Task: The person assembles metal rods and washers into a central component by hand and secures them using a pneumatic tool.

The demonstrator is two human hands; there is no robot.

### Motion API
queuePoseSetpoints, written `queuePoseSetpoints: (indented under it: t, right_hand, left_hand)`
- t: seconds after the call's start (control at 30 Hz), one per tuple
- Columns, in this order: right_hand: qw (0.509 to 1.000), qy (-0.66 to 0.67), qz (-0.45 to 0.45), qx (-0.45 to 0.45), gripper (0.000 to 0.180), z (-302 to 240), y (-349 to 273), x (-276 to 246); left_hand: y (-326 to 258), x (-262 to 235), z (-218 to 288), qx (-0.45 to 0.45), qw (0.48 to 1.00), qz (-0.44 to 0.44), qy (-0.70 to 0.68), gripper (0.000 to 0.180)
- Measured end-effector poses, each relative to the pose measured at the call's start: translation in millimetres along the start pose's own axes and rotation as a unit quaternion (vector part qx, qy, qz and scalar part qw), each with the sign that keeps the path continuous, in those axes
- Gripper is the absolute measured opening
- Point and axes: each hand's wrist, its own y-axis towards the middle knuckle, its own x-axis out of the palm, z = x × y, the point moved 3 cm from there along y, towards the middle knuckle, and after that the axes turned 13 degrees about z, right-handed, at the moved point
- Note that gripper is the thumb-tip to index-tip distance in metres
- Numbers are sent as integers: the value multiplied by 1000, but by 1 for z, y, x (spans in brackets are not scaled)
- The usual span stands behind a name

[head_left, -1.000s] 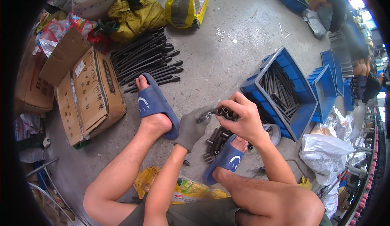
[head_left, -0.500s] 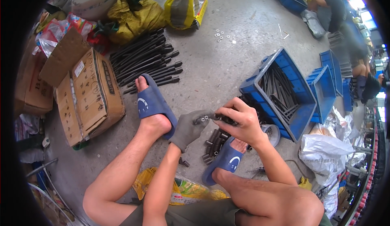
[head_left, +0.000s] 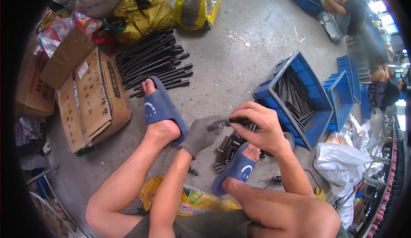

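My left hand (head_left: pixel 200 135), in a grey glove, is closed around small metal pieces (head_left: pixel 220 125) with bright ring-like ends, partly hidden by the fingers. Against its fingertips comes my bare right hand (head_left: pixel 261 124), thumb and fingers curled on dark metal pieces (head_left: pixel 246 121) whose exact form I cannot make out. Below the hands, a pile of short dark metal sleeves (head_left: pixel 224 150) lies on the floor between my sandaled feet. Two more loose sleeves (head_left: pixel 194 171) lie apart, left of that pile.
Long black rods (head_left: pixel 158 62) with thicker ends lie ahead on the left, beside a cardboard box (head_left: pixel 92 101). A blue crate (head_left: pixel 274 90) of dark rods stands to the right, with more blue crates (head_left: pixel 338 94) behind. Washers (head_left: pixel 233 37) are scattered ahead. Co-workers sit at far right.
My right hand has shifted slightly right and turned, its fingers extending over the dark pieces. The bright pieces at my left fingertips now look rearranged; my left hand stays nearly in place.
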Motion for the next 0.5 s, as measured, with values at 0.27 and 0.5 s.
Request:
queuePoseSetpoints:
  t: [0.27,0.5]
  right_hand:
    - [991,-82,-90,-63,25,-1,3,1]
    - [987,-114,-84,-72,25,-1,4,2]
  left_hand:
    - [-1,2,-4,3,1000,-9,17,33]
    - [0,0,-13,-19,999,-30,-8,44]
